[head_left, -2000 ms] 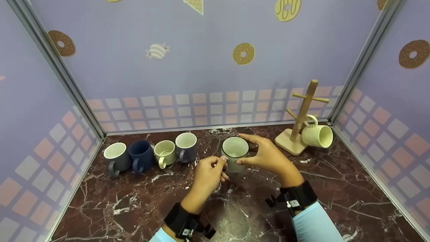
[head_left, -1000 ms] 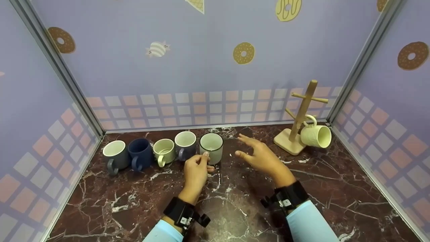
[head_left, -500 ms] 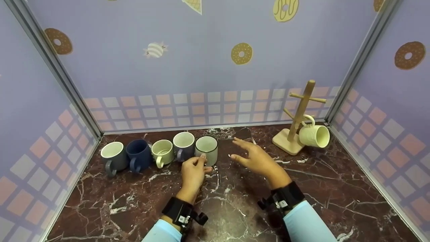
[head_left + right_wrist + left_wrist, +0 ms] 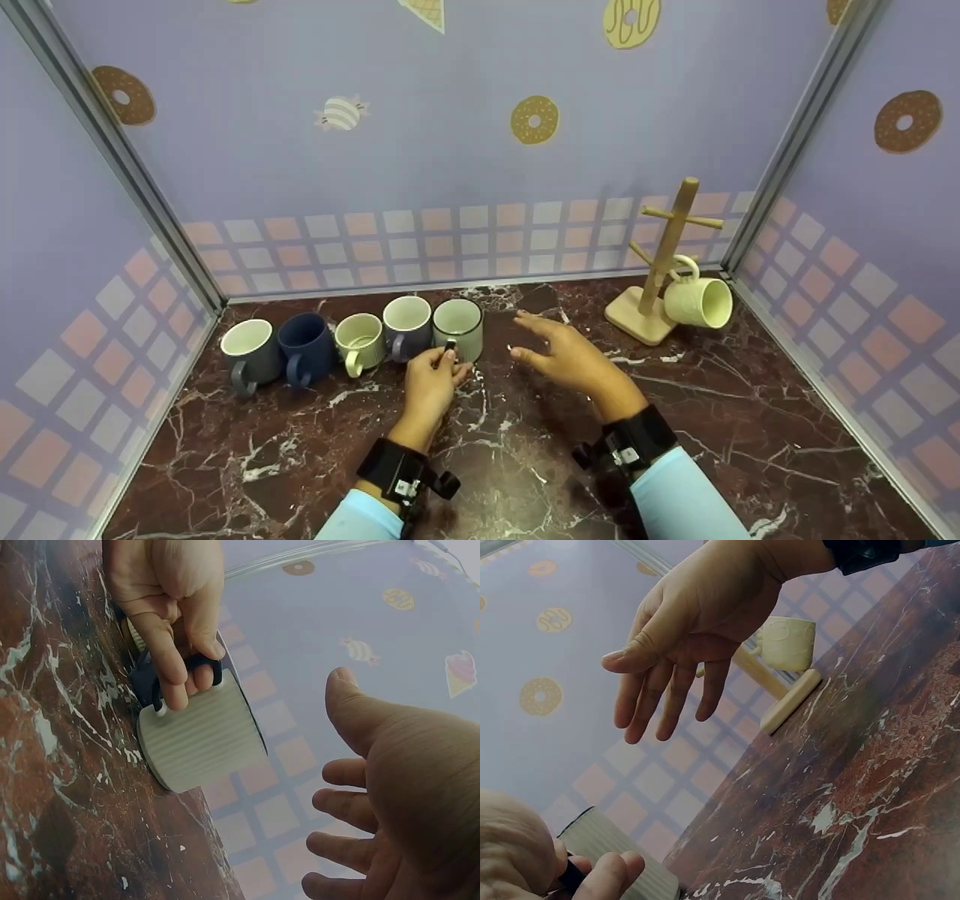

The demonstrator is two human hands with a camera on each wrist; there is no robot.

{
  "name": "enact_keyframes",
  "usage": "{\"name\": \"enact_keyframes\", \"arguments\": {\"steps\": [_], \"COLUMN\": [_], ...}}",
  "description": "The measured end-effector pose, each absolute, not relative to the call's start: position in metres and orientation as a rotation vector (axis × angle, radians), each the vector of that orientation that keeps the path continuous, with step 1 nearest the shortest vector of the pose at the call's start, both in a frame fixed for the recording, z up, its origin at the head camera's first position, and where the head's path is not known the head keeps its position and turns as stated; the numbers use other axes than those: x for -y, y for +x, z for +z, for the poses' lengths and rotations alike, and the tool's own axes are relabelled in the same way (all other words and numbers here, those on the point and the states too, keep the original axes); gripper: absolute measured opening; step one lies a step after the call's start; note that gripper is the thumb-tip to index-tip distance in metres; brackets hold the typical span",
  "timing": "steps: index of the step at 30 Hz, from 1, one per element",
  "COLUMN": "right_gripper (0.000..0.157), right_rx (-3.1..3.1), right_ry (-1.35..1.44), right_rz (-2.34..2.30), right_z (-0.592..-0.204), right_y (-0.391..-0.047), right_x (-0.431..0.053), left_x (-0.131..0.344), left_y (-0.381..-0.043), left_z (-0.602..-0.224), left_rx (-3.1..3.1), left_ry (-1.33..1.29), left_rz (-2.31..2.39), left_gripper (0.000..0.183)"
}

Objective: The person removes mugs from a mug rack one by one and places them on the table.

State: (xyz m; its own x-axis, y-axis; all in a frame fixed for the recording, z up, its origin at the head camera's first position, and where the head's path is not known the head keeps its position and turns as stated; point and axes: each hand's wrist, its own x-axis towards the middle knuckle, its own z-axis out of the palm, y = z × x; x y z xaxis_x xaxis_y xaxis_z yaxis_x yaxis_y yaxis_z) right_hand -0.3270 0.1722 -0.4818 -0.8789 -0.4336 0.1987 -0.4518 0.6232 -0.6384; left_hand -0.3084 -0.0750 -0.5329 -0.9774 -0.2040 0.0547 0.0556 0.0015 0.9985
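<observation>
A pale ribbed mug with a dark rim stands upright at the right end of a row of mugs. My left hand holds its dark handle, with fingers hooked through the loop and the thumb on top, as the right wrist view shows. Apart from the mug, to its right, my right hand hovers with fingers spread and nothing in them. Directly left of the held mug is a purple-grey mug with a white inside.
Further left in the row are a pale green mug, a navy mug and a dark grey mug. At the back right stands a wooden mug tree, a cream-yellow mug hanging on it. Patterned walls close in the marble-look table.
The ribbed mug has moved left, from between both hands to beside the purple-grey mug, with my left hand. My right hand has come off it and shifted slightly left.
</observation>
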Motion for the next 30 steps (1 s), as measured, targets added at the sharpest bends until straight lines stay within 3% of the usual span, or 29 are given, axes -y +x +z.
{"name": "enact_keyframes", "arguments": {"steps": [13, 17, 22, 24, 30], "right_gripper": [0.071, 0.071, 0.07, 0.07, 0.068], "right_rx": [2.865, 2.863, 2.868, 2.869, 2.831], "right_ry": [0.754, 0.759, 0.726, 0.716, 0.747], "right_rz": [1.103, 1.118, 1.157, 1.16, 1.136], "right_z": [-0.481, -0.481, -0.481, -0.48, -0.48], "right_y": [-0.324, -0.324, -0.323, -0.324, -0.326], "right_x": [-0.17, -0.17, -0.171, -0.172, -0.175], "left_x": [0.075, 0.075, 0.075, 0.081, 0.078], "left_y": [-0.31, -0.307, -0.303, -0.315, -0.3], "left_z": [-0.531, -0.528, -0.523, -0.542, -0.518], "left_rx": [2.142, 2.196, 2.279, 2.244, 2.213], "left_ry": [0.078, 0.06, 0.084, 0.031, -0.082], "left_rz": [-2.255, -2.21, -1.951, -1.804, -1.473], "left_gripper": [0.032, 0.026, 0.047, 0.057, 0.038]}}
